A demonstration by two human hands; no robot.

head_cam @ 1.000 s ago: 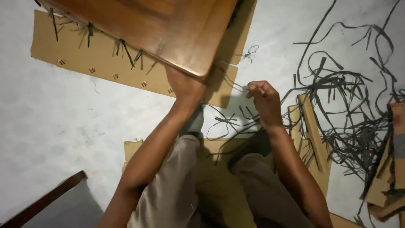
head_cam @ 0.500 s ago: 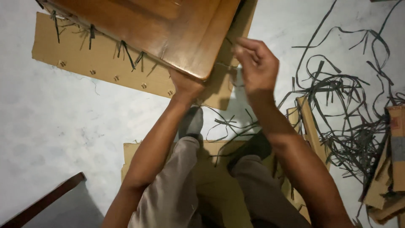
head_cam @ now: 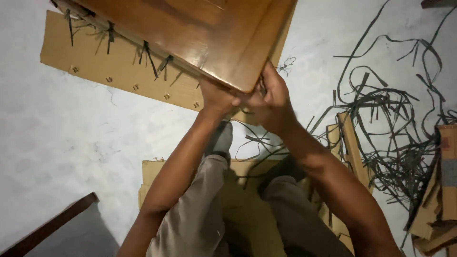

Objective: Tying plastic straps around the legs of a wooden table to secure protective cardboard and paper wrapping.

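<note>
Wooden panel (head_cam: 200, 33) tilts, corner toward both hands (gripping).

Glossy brown wooden panel (head_cam: 190, 33), tan cardboard (head_cam: 119, 71), dark straps (head_cam: 390, 114).

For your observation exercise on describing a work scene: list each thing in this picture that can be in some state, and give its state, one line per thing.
Wooden panel: tilted, its corner gripped by both hands.
Left hand: closed under the panel's corner.
Right hand: closed at the same corner, touching the left hand.
Cardboard sheet: flat on the floor, partly under the panel.
Dark straps: cut, loose, tangled on the floor.
Cardboard pieces: stacked, at right.
</note>
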